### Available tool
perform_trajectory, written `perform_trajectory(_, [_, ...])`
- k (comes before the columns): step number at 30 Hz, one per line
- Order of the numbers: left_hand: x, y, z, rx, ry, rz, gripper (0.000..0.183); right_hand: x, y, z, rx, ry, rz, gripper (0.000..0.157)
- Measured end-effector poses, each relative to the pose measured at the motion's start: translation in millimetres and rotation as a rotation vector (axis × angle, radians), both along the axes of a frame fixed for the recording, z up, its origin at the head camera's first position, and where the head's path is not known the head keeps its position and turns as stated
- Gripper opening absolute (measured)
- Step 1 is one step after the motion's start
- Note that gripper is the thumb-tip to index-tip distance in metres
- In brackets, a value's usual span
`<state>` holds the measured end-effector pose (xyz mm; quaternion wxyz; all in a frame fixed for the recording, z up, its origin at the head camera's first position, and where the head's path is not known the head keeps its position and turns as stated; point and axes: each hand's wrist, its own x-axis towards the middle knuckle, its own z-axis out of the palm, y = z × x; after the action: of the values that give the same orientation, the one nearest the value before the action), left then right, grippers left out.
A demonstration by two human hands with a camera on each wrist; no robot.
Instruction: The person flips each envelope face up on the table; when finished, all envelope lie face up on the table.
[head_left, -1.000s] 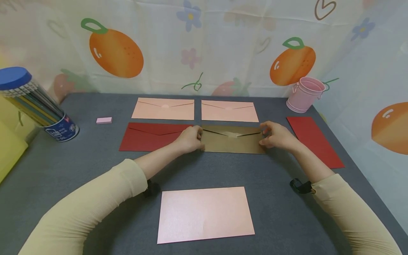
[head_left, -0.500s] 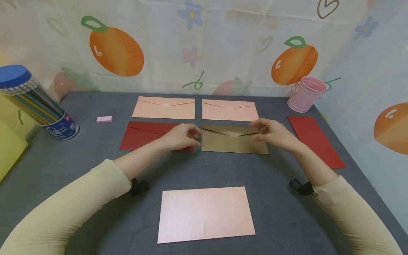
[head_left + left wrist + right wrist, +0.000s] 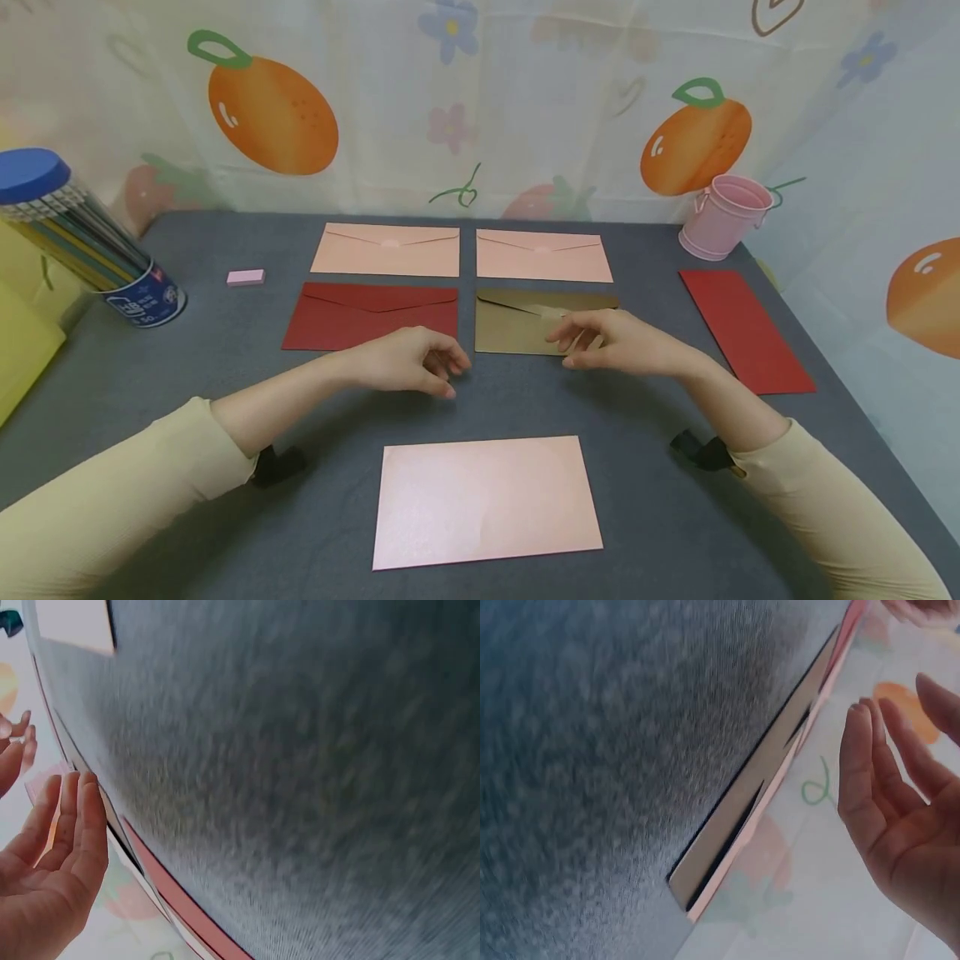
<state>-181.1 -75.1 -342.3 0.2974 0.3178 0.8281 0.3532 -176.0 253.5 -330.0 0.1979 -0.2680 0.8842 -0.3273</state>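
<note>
Gold envelope point(image 3: 513, 332), flat on the desk point(image 3: 502, 404) beside a red envelope point(image 3: 367, 317), should be light and bendable, best pinched by its short edges, with left hand point(image 3: 408, 360) and right hand point(image 3: 618, 342) holding nothing.

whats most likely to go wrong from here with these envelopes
The right hand hovers close to the gold envelope, whose flap looks slightly raised, so a low sweep might snag it. Only a narrow gap parts that envelope from the flapped red envelope, and the left hand is near the latter's lower edge, so a nudge could skew the row.
</note>
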Motion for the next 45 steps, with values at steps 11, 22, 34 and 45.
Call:
perform_trajectory(11, [29.8, 8.0, -6.4, -0.041, 0.042, -0.085, 0.036, 18.7, -8.8, -5.9, 0.033, -0.065, 0.148, 0.031])
perform_trajectory(22, [43.0, 14.4, -17.0, -0.075, 0.115, -0.102, 0.035, 28.2, -12.5, -11.1, 0.088, -0.103, 0.243, 0.031])
perform_trajectory(34, [50.2, 20.4, -21.2, -0.117, 0.186, -0.152, 0.041, 37.6, -25.9, -20.6, 0.168, -0.115, 0.306, 0.036])
perform_trajectory(45, [56.6, 23.3, -21.2, -0.184, 0.243, -0.155, 0.042, 45.6, -39.5, -23.5, 0.323, 0.047, 0.307, 0.041])
